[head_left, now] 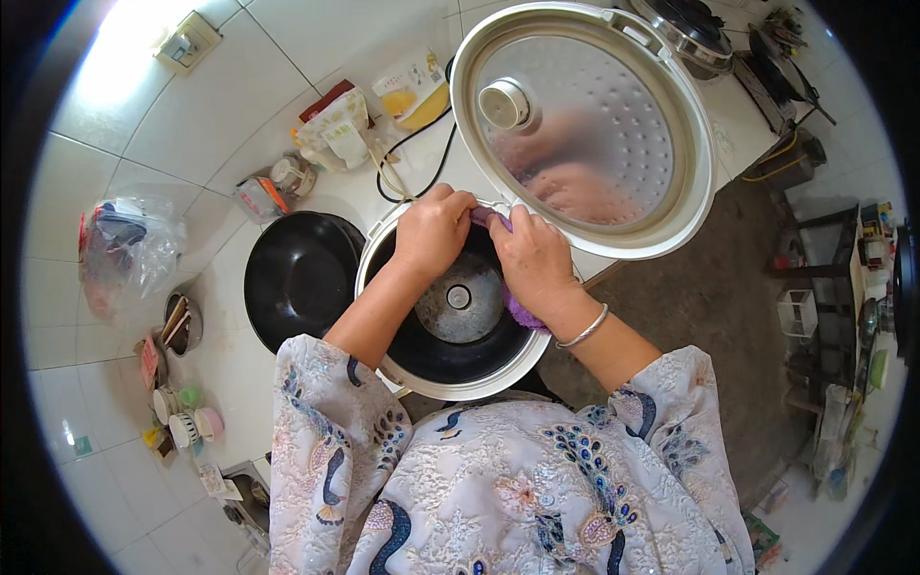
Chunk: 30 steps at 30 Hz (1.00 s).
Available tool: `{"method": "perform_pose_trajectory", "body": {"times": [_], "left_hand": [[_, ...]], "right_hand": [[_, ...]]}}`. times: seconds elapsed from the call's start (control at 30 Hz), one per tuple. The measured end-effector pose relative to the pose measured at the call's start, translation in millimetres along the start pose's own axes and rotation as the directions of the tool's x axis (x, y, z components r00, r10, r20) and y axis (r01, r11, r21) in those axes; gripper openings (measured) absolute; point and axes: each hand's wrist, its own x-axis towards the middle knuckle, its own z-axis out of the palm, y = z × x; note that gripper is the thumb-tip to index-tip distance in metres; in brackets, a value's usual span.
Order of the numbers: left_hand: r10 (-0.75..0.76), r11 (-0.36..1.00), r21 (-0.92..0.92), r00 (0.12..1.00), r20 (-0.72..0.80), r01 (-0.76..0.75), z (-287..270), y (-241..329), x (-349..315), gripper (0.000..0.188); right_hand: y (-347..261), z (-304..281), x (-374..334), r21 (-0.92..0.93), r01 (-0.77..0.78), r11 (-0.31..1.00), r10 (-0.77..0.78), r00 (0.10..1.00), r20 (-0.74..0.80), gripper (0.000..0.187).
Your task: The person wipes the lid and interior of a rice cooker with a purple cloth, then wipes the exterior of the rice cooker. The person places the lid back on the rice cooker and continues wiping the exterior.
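Print is seen on a white pouch [337,132] and a yellow-and-white pack [414,96] at the back of the bench [218,321]; characters are too small to be read reliably. An orange-edged box [259,199] is also seen near them. Cooker [462,391]: placed at bench front, right before the person, lid [640,115] raised at far right. Body is rimmed in pale silver-white, black-walled inside; at the bottom a round grey heating plate [433,318] is exposed, stained and scuffed, with a small round button at centre. Lid is lined with shiny dimpled metal, fitted with a round cap; the hands are mirrored in it, blurred. A purple cloth [523,312] is held at the cooker's far rim: fingers of the left hand [434,228] are curled tight on one end, the right hand [533,257] is closed around it alongside, and a loose part is hung below the right. A black pot [295,280] is set just left of the cooker.
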Motion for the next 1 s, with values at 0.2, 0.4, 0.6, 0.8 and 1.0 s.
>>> {"method": "perform_pose_trajectory", "body": {"times": [0.2, 0.4, 0.6, 0.8, 1.0], "left_hand": [[0.152, 0.988, 0.03, 0.988, 0.004, -0.152, -9, -6, 0, 0.013], [0.228, 0.96, 0.146, 0.97, 0.081, -0.238, -30, -4, 5, 0.019], [0.258, 0.96, -0.142, 0.958, 0.121, -0.241, -16, -36, 5, 0.029], [0.36, 0.927, -0.151, 0.928, 0.096, -0.343, -16, -42, 3, 0.032], [0.377, 0.924, -0.086, 0.926, 0.029, -0.373, -11, -37, 2, 0.026]], "right_hand": [[-4, -4, 2, -0.016, -0.042, 0.999, 0.043, 0.996, 0.075, 0.013], [0, -11, 9, 0.07, -0.127, 0.989, 0.11, 0.971, 0.211, 0.026], [-7, -9, 9, 0.004, -0.084, 0.996, 0.081, 0.977, 0.197, 0.022], [-5, -11, 13, 0.02, -0.089, 0.996, 0.082, 0.969, 0.232, 0.024], [-6, -8, 13, 0.041, -0.126, 0.991, 0.116, 0.975, 0.191, 0.021]]}}
